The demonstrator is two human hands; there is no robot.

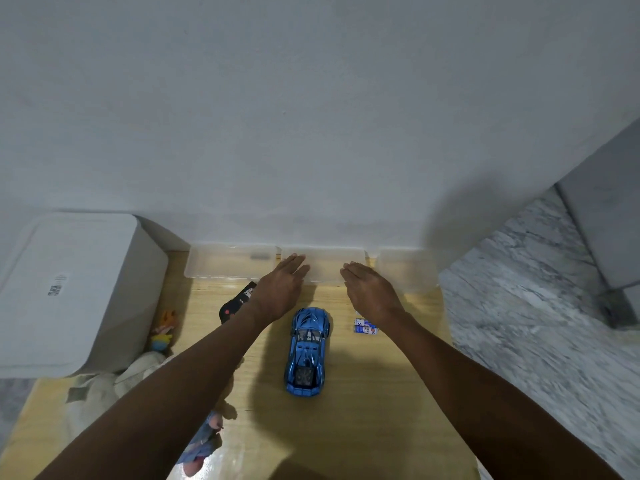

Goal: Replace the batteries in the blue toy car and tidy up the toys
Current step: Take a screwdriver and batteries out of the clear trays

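The blue toy car [307, 351] sits upright on the wooden tabletop [363, 410], nose pointing toward the wall, between the person's two outstretched forearms. The left hand [280, 285] and the right hand [372, 292] both reach palm-down with fingers straight and holding nothing, over the near edge of the middle clear bin [323, 263] in a row of three against the wall. A small pack of batteries [365, 326] lies just right of the car beneath the right wrist, and what seems to be a black remote [237, 303] lies partly hidden under the left wrist.
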